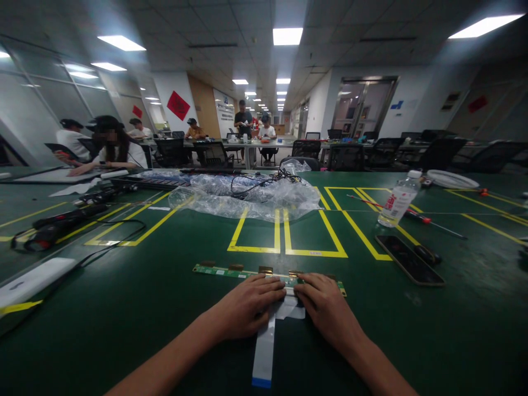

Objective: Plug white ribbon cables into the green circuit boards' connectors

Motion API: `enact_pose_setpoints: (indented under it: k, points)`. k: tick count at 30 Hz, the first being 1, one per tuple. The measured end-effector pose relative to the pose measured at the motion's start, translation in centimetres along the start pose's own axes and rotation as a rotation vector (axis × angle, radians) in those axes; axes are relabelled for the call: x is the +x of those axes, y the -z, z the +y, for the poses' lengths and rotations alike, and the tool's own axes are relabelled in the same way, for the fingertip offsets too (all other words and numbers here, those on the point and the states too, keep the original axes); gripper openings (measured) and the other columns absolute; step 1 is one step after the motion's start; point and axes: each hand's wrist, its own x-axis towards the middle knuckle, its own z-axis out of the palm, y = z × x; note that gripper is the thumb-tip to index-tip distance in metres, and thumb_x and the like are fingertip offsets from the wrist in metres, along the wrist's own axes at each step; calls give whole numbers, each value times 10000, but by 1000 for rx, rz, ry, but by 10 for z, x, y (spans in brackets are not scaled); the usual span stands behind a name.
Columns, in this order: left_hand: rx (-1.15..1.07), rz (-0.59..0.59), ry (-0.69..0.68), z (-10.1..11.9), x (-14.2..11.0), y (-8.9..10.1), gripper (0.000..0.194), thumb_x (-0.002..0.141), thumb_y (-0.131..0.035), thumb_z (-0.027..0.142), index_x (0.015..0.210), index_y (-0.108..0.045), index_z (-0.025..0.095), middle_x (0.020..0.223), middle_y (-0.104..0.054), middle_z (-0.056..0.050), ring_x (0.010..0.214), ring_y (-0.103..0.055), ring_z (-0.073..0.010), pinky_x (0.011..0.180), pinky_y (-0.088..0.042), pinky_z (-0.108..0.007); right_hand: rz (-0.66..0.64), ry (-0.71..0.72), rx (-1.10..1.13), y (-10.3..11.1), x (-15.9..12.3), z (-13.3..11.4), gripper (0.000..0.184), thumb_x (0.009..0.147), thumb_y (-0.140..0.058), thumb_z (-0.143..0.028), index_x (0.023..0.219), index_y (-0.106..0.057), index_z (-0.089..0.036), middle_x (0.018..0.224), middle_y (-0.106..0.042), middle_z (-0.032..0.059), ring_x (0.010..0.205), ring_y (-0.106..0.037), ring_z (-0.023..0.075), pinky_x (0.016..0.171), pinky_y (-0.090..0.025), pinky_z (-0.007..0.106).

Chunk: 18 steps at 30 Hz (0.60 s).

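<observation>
A long, narrow green circuit board lies flat on the green table, with copper-coloured tabs along its far edge. My left hand rests on the board's middle, fingers close together and bent over it. From the right, my right hand presses on the board with curled fingers, its fingertips a short way from the left ones. A white flat ribbon cable with a blue end runs from under my hands toward me. Beside it lies a small white flap. My fingers hide where cable and board meet.
Clear plastic wrap with black cables lies beyond the board. To the right are a water bottle, a phone and a screwdriver. A black flashlight-like tool and a white box lie left. A person works at far left.
</observation>
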Motion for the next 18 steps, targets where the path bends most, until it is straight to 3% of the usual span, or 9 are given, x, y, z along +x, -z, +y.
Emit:
enact_pose_setpoints:
  k: [7, 18]
  points:
    - [-28, 26, -5, 0, 1, -1, 616, 868, -518, 138, 1469, -447, 253, 1519, -474, -59, 1408, -423, -249, 1178, -285, -485, -8, -5, 12, 7, 0, -5, 178, 925, -594, -126, 950, -720, -249, 1057, -717, 49, 981, -630, 248, 841, -480, 408]
    - [-14, 13, 10, 0, 0, 0, 608, 879, -522, 144, 1471, -443, 257, 1522, -470, -53, 1406, -426, -247, 1175, -292, -491, -39, -38, 46, 9, -4, -7, 242, 877, -547, -38, 925, -692, -225, 1092, -694, 54, 1009, -608, 249, 880, -480, 421]
